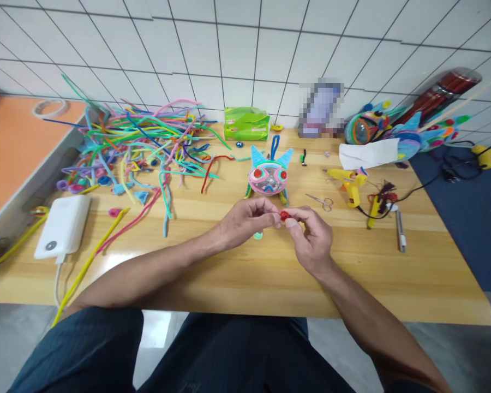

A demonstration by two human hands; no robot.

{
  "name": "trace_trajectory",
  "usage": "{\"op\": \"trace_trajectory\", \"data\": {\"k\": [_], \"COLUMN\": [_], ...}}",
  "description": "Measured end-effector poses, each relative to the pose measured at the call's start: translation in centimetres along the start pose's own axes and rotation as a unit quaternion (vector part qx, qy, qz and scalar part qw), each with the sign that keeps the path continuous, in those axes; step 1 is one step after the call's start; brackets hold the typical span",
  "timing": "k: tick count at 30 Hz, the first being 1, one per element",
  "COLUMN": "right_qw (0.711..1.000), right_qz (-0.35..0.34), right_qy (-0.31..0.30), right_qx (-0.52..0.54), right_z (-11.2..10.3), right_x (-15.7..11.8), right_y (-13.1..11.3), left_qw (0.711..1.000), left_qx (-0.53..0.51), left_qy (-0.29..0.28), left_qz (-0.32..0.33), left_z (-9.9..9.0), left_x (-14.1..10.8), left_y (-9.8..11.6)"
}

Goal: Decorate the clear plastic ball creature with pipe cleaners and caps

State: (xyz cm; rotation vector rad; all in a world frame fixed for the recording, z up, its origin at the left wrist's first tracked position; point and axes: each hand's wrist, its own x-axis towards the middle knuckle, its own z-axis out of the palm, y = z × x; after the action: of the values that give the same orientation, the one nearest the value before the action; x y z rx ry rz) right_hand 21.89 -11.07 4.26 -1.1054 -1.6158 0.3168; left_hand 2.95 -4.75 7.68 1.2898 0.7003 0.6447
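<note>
My left hand (249, 221) and my right hand (311, 234) meet over the middle of the wooden table, fingertips pinched. Between them is a small red piece of pipe cleaner (284, 215), apparently rolled up; its details are too small to make out. Just beyond my hands stands a cat-like pipe-cleaner figure (269, 177) with blue ears, red round eyes and a clear, pink-rimmed body. Partly under my left fingers lies a light green disc (258, 236). Small scissors (321, 202) rest to the right of the figure.
A heap of coloured pipe cleaners (143, 136) covers the back left, with a white power bank (63, 226) in front. Tissues (246, 124) stand against the wall. To the right lie a yellow glue gun (349, 185), a utility knife (400, 229) and finished-looking pipe-cleaner figures (364, 128).
</note>
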Motion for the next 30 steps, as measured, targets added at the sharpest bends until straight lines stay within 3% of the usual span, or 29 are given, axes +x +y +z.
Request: {"op": "trace_trajectory", "data": {"k": [6, 16, 22, 26, 30], "right_qw": [1.0, 0.997, 0.995, 0.996, 0.997], "right_qz": [-0.012, -0.058, -0.076, -0.071, -0.067], "right_qy": [-0.01, -0.035, -0.057, -0.037, -0.033], "right_qx": [0.006, -0.037, -0.038, -0.032, -0.03], "right_z": [0.17, -0.03, -0.28, -0.18, 0.03], "right_x": [0.14, 0.36, 0.46, 0.52, 0.48], "right_y": [0.1, 0.22, 0.45, 0.41, 0.28], "left_qw": [0.999, 0.998, 0.989, 0.986, 0.992], "left_qx": [-0.035, -0.053, -0.128, -0.157, -0.122], "left_qy": [-0.006, -0.008, -0.021, 0.01, 0.013], "left_qz": [-0.037, -0.042, -0.076, -0.061, -0.037], "left_z": [0.1, 0.11, 0.2, 0.35, 0.41], "left_x": [0.25, 0.16, 0.26, 0.2, 0.24], "left_y": [0.23, 0.02, -0.12, -0.19, -0.62]}}
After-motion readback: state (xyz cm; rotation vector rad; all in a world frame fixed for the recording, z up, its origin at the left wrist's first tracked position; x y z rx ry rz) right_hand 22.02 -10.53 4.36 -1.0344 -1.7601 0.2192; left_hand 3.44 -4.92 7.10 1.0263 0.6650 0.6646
